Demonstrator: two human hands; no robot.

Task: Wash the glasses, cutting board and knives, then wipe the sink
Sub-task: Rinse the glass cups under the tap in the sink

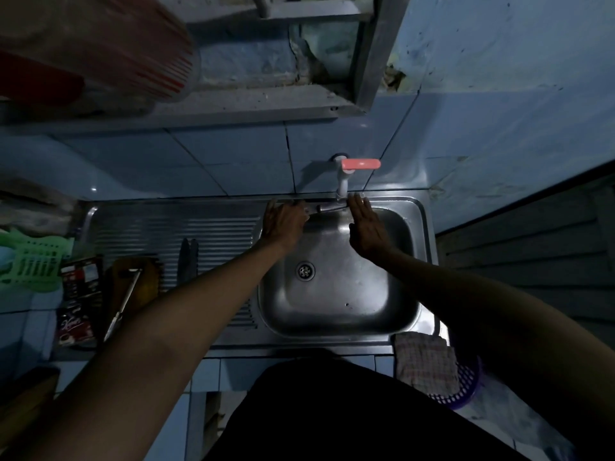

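Over the sink, the left hand is closed around a knife held level under the tap, while the right hand is flat and open beside the blade — holding nothing. More knives lie on the ribbed drainboard, near a cutting board.

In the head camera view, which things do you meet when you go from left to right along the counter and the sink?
Green basket → dark packet → cutting board → knives → left hand → drain → right hand → checked cloth.
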